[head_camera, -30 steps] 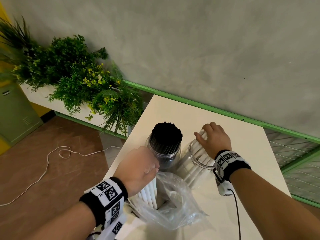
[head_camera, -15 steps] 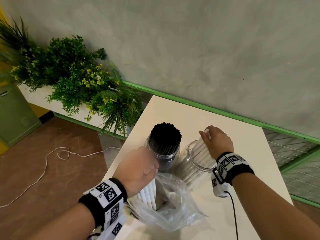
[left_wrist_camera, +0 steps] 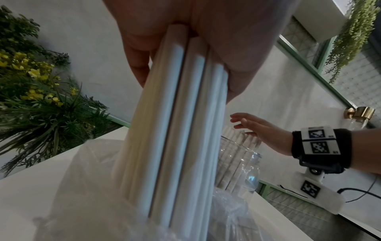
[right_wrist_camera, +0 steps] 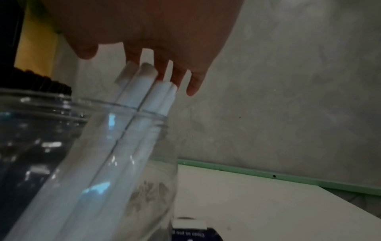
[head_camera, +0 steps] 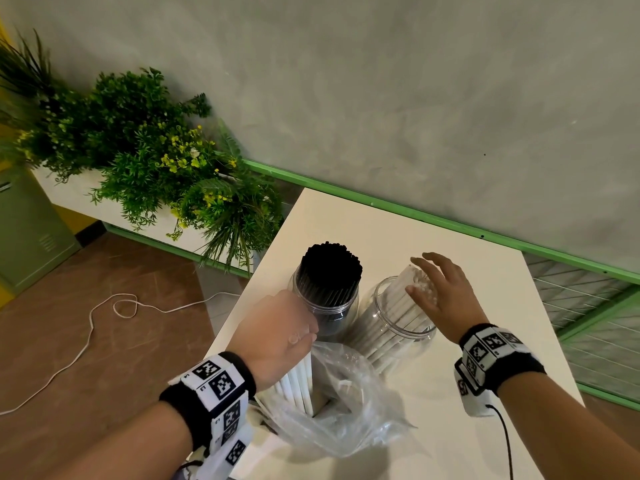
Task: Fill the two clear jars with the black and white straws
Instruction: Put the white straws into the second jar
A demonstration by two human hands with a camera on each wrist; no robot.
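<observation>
Two clear jars stand side by side on the white table (head_camera: pixel 485 271). The left jar (head_camera: pixel 323 303) is packed with black straws (head_camera: pixel 330 268). The right jar (head_camera: pixel 398 327) holds several white straws (head_camera: pixel 401 306) leaning to its far right rim. My right hand (head_camera: pixel 440 292) hovers over their tops with fingers spread and straight; in the right wrist view the fingertips (right_wrist_camera: pixel 177 81) touch the white straw ends (right_wrist_camera: pixel 148 71). My left hand (head_camera: pixel 277 337) grips a bundle of white straws (left_wrist_camera: pixel 179 130) that stands in a clear plastic bag (head_camera: pixel 343 407) near the table's front edge.
Green plants with yellow flowers (head_camera: pixel 156 161) fill a white planter left of the table. A white cord (head_camera: pixel 114 306) lies on the brown floor. A grey wall with a green rail (head_camera: pixel 415 213) runs behind the table. Bare tabletop lies beyond and right of the jars.
My right hand has let go of the white straws in the right jar, and its fingers have spread above their tops. The left hand has kept its grip on the bundle in the bag.
</observation>
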